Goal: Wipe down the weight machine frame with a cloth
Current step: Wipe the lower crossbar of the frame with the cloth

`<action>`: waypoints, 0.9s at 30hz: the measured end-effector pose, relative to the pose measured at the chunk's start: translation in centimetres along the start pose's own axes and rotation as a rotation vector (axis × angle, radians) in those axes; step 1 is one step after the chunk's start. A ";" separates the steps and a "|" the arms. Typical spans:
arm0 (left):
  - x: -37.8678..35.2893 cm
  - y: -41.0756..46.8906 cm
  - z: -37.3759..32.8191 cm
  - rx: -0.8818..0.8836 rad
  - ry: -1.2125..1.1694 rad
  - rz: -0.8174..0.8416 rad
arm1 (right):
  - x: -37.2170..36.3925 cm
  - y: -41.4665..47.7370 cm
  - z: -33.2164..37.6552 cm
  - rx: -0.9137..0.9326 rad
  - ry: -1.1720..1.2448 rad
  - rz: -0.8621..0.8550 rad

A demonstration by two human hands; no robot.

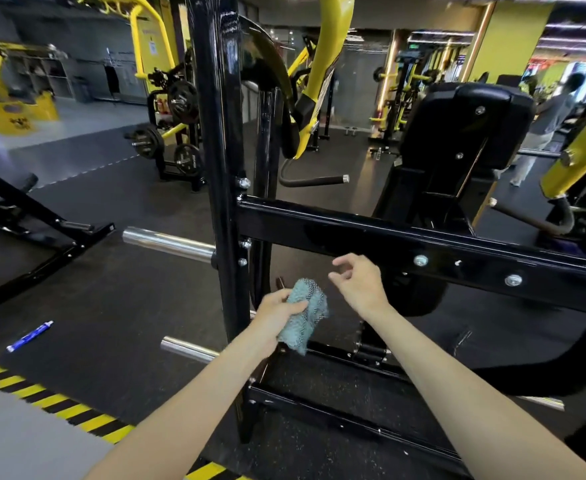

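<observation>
Your left hand (276, 315) grips bunched cloth (310, 313); likely soft, light, limp, so keep it wadded in palm. Right hand (359, 282) at cloth's 2 o'clock, loosely curled, empty. Frame (371, 237) at 12 o'clock, rigid, glossy

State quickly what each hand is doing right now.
Left hand: holding the teal cloth.
Right hand: open, fingers loosely curled, holding nothing.

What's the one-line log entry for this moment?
left hand: grips cloth | right hand: holds nothing, loosely curled | cloth: below crossbar
</observation>
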State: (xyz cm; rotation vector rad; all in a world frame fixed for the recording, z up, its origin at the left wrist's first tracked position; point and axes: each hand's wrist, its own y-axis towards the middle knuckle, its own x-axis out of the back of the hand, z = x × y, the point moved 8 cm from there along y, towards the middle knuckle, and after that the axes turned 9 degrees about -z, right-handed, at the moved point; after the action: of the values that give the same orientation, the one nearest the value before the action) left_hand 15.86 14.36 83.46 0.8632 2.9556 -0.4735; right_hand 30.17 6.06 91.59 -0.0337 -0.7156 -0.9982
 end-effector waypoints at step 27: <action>-15.5 -0.7 -12.1 -1.441 0.750 -0.437 | 8.4 6.8 0.1 0.241 -0.238 -0.153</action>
State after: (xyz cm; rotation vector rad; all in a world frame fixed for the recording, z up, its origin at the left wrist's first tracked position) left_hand 29.36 9.27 96.87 0.1512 2.7610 2.0818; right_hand 38.21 3.58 98.35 0.1156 -1.0653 -1.0583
